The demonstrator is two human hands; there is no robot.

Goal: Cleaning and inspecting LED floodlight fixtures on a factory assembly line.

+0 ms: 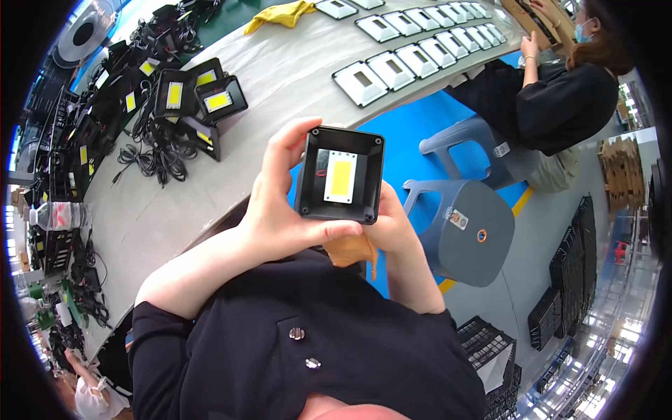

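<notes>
Off the table (294,63) edge, above the lap, both hands clamp a black lamp housing (340,175), open face upward so its yellow panel shows. Left hand (276,210) wraps the left wall; right hand (392,224) supports the underside beside an orange cloth (350,250).

1. My left hand (280,210) grips the black square lamp housing (341,175): thumb along its bottom edge, fingers up its left side.
2. My right hand (392,224) backs it from behind, orange cloth (350,250) just under.
3. Yellow LED panel faces the camera.
4. More housings (189,98) and cables on the grey table (294,77).
</notes>
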